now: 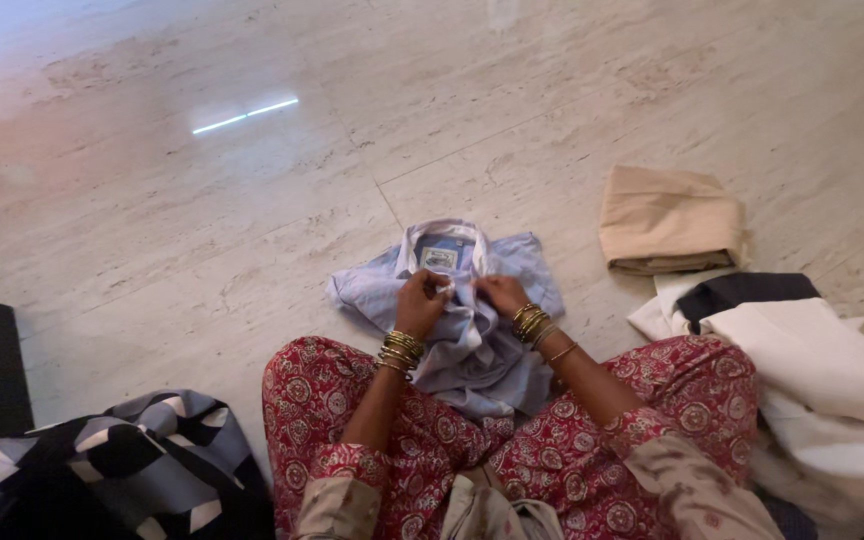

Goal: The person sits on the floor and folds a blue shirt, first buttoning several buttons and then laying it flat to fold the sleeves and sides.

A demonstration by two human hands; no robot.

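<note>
Marble floor (202,230), pale, glossy. Blue shirt (472,320) lies at frame centre, collar up, lower part on the lap. Left hand (422,300) and right hand (502,295): fingers pinched shut on the placket below the collar. Shirt not yet folded. Rectangular white-and-blue label (439,258) inside collar. Folded tan cloth (667,220) at right; white pile (812,390) lower right.

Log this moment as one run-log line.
left hand: pinching shirt front | right hand: pinching shirt front | light blue shirt: on floor, collar up | folded tan garment: apart, right
</note>
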